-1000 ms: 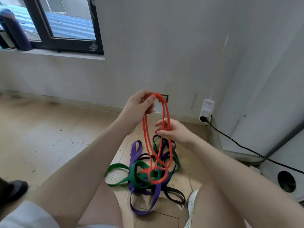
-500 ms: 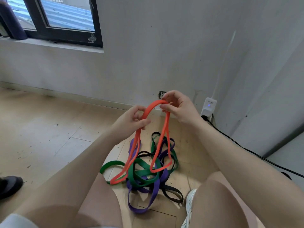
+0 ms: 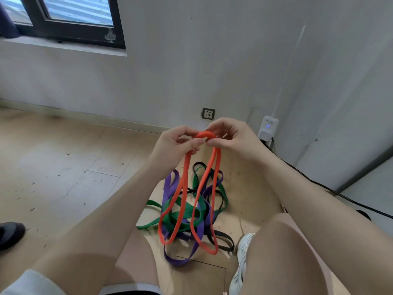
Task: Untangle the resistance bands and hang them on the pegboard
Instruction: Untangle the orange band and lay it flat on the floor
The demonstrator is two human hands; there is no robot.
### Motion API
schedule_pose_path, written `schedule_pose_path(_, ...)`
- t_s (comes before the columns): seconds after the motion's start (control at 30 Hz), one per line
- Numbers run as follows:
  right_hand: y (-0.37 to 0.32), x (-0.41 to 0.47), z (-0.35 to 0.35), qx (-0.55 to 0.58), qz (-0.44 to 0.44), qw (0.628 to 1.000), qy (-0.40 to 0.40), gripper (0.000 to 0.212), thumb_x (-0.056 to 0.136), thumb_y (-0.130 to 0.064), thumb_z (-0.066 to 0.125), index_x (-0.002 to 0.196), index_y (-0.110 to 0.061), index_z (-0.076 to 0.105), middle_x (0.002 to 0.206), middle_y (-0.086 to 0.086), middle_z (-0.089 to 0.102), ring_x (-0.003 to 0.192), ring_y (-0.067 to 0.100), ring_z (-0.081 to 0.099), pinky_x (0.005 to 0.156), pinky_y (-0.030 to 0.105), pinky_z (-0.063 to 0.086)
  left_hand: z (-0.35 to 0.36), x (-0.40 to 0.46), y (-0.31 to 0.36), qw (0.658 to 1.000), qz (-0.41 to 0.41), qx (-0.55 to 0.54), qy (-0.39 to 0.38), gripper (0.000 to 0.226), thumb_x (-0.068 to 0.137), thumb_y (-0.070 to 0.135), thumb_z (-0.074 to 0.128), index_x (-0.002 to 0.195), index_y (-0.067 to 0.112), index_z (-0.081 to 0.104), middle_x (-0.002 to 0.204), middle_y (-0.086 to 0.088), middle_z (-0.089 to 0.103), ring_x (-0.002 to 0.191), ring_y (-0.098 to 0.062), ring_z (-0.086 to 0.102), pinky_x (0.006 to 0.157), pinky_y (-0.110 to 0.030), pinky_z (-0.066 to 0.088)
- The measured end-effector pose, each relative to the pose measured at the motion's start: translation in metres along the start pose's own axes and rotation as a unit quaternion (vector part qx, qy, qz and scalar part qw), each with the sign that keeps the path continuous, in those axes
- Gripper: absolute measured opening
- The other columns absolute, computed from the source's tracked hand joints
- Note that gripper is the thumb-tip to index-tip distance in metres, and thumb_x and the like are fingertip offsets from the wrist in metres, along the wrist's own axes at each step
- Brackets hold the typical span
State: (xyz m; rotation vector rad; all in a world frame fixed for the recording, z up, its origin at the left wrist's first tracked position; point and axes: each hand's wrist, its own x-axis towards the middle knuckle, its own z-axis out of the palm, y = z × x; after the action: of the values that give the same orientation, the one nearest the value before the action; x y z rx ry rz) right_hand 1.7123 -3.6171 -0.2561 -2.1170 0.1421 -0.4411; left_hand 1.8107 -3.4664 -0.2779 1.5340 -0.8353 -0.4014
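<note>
An orange resistance band [image 3: 184, 184] hangs doubled from both my hands, its two long loops dangling over the floor. My left hand [image 3: 174, 143] pinches its top from the left, and my right hand [image 3: 230, 135] pinches it from the right, fingertips nearly touching. Under the loops a tangled pile lies on the floor: a green band [image 3: 182, 213], a purple band [image 3: 170, 184] and a black band [image 3: 223, 241] crossing each other. No pegboard is in view.
A grey wall with a socket [image 3: 208, 113] and a plugged-in white adapter [image 3: 268, 127] stands close ahead; its black cable [image 3: 331, 189] runs right along the floor. A window [image 3: 70, 20] is upper left. My knees and a white shoe [image 3: 241, 262] frame the pile; a dark shoe [image 3: 10, 234] is at left.
My hands have come together at the top of the orange band. Its left loop has lifted off the pile, so both loops now hang side by side.
</note>
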Motion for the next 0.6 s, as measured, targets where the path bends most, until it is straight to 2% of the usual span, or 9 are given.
schedule_pose_path(0.07,0.000,-0.005,-0.003,0.028,0.010,1.000,-0.001,0.022,0.079,-0.013,0.072,0.091,-0.027,0.061,0.085,-0.003,0.069,0.082,0.021,0.063,0.082,0.040,0.049,0.001,-0.001,0.004,1.000,0.016,0.012,-0.016,0.014,0.082,0.005,0.066,0.094,0.012,0.070,0.075,-0.008,0.067,0.064,-0.010,0.060,0.068,-0.025,0.052)
schedule_pose_path(0.13,0.000,-0.008,-0.005,0.047,0.016,0.999,-0.010,0.019,0.080,-0.009,0.070,0.088,-0.022,0.060,0.084,0.001,0.067,0.080,0.019,0.062,0.083,0.040,0.049,0.003,-0.001,0.008,0.999,0.031,0.003,-0.014,0.016,0.081,0.003,0.066,0.092,0.014,0.070,0.072,-0.002,0.066,0.062,-0.009,0.059,0.066,-0.022,0.051)
schedule_pose_path(0.2,-0.001,-0.010,-0.005,0.064,0.011,0.998,-0.003,0.017,0.081,-0.006,0.068,0.086,-0.019,0.059,0.087,0.007,0.066,0.082,0.020,0.062,0.082,0.038,0.050,0.006,0.000,0.011,0.999,0.038,-0.013,0.010,0.019,0.080,0.002,0.068,0.088,0.019,0.067,0.070,0.005,0.066,0.065,-0.009,0.060,0.069,-0.022,0.052)
schedule_pose_path(0.33,-0.005,-0.010,0.006,0.108,0.008,0.993,0.036,0.015,0.083,-0.005,0.066,0.089,-0.017,0.059,0.085,0.001,0.066,0.081,0.018,0.062,0.077,0.031,0.052,0.011,0.002,0.018,0.997,0.050,-0.018,0.060,0.018,0.079,0.006,0.069,0.078,0.024,0.067,0.069,0.014,0.069,0.072,-0.001,0.063,0.071,-0.017,0.050)
schedule_pose_path(0.5,-0.005,-0.006,0.018,0.131,0.024,0.988,0.073,0.016,0.081,-0.006,0.069,0.087,-0.014,0.056,0.083,-0.003,0.066,0.076,0.015,0.068,0.072,0.028,0.056,0.017,0.000,0.026,0.995,0.026,-0.072,0.068,0.011,0.081,0.006,0.067,0.080,0.016,0.067,0.072,0.005,0.068,0.068,-0.007,0.066,0.063,-0.019,0.052)
schedule_pose_path(0.6,-0.007,-0.006,0.023,0.150,0.025,0.984,0.092,0.014,0.081,-0.008,0.069,0.087,-0.012,0.056,0.084,-0.002,0.068,0.076,0.015,0.070,0.073,0.028,0.058,0.022,0.000,0.029,0.984,-0.001,-0.160,0.078,0.012,0.081,0.000,0.064,0.076,0.012,0.066,0.088,0.003,0.065,0.069,-0.005,0.066,0.062,-0.020,0.053)
